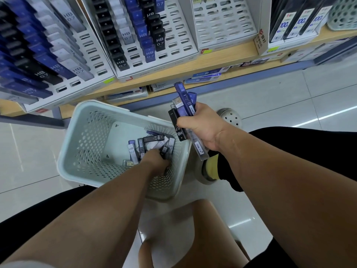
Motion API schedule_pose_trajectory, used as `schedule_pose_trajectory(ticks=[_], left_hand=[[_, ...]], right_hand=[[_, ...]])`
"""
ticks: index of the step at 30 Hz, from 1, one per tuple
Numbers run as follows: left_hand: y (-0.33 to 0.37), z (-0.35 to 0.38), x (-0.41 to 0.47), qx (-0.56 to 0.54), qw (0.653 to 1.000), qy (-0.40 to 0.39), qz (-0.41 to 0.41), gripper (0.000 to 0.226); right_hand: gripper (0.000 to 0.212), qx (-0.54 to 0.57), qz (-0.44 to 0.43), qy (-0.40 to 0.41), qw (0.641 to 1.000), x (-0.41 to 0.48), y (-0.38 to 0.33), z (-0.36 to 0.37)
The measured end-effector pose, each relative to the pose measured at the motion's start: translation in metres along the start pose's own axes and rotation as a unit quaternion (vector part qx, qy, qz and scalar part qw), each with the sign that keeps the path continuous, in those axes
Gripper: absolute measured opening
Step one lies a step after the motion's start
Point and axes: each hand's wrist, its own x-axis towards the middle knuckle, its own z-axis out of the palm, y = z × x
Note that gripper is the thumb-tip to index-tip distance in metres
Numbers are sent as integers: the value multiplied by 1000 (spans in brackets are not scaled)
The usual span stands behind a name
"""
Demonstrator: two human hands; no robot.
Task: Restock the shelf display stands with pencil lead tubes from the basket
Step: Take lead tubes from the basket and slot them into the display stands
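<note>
Pale-green plastic basket (90,136) sat on the floor at centre, with loose pencil lead tubes (154,138) heaped toward its 3 o'clock wall. The left hand (154,161) was plunged among them, its fingers hidden, so its grip could not be told. The right hand (202,126), at the basket's 3 o'clock, clenched a bundle of tubes (185,105). The display stands (174,33) stood at 12 o'clock on the wooden shelf (222,58).

**Bright, even light; blur up and to the left**

Your view is evenly bright, with only soft, faint shadows. White glare streaks lie on the floor (318,118) right of your right hand (201,128) and below it. The stands (48,55) far above your left hand (156,161) are smeared with blur, and that hand looks soft too. The shelf (222,57) bows towards the edges.
</note>
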Motion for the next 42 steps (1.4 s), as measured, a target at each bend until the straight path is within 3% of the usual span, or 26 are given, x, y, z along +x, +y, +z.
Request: schedule_pose_trajectory(ticks=[4, 11, 16, 24, 30, 33, 36, 40, 42], left_hand=[[-4, -2, 0, -31, 999, 9, -7, 42], [-7, -4, -5, -259, 964, -50, -38, 20], [-1, -14, -13, -246, 967, -68, -21, 13], [-4, -63, -47, -296, 951, -84, -22, 23], [-17, -105, -82, -253, 959, -128, -1, 38], [-20, -116, -103, -281, 946, -158, 18, 32], [-20, -122, -121, -300, 946, -120, 26, 31], [-18, -130, -143, -312, 945, -75, 56, 17], [-16, -137, -154, -372, 923, -73, 65, 18]], right_hand=[[20, 4, 3, 2, 1000, 0, 1, -1], [18, 16, 15, 7, 1000, 0, -1, 0], [20, 19, 21, 13, 1000, 0, -1, 0], [19, 22, 1, 40, 999, -2, 2, 3], [31, -12, 19, 26, 999, -16, -3, 15], [36, -7, 36, 8, 999, -28, -7, 24], [42, -9, 36, 1, 999, -37, -12, 31], [30, -11, 39, -8, 999, -47, -18, 32], [25, 7, 43, -20, 999, -50, -23, 33]])
